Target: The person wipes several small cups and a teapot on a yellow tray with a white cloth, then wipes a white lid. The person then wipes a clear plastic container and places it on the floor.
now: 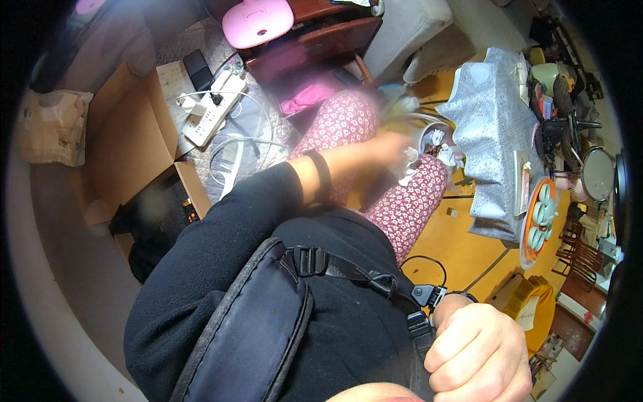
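A thin, crumpled white tissue (407,169) hung at the blurred left hand (392,149), beside the flower-patterned right trouser leg (414,201).

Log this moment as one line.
left hand: blurred, by crumpled white tissue, grip unclear; right hand: fist, palm hidden; nearby: round grey bin, white tissues inside

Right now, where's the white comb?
In the head view, the comb is left of centre in the upper half, lying on the quilt, between the power strip and the black left sleeve.
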Motion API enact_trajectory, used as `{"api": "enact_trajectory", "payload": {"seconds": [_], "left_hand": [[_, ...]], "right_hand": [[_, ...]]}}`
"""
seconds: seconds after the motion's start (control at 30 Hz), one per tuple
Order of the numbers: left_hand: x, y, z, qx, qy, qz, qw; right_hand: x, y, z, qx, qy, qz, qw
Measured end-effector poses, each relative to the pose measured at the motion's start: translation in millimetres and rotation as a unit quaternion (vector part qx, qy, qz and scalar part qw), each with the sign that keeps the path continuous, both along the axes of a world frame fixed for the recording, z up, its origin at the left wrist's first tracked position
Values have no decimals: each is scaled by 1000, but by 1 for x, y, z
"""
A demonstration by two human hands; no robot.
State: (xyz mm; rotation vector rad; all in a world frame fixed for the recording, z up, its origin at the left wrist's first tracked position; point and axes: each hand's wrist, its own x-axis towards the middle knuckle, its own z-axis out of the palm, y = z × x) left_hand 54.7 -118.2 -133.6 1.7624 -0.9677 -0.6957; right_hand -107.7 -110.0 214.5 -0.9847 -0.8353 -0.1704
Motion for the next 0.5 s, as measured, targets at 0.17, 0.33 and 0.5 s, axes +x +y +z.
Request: {"api": "enact_trajectory", "payload": {"seconds": [0.17,0.33,0.5], "left_hand": [[-1,1,3,-5,-2,3,1000],[-1,2,7,-4,21,3,1000],[0,5,9,-30,7,-11,999]], "right_hand": [[6,1,1,30,-35,16,999],[9,-11,6,-34,-25,45,998],[8,-12,-6,-40,-49,13,998]]}}
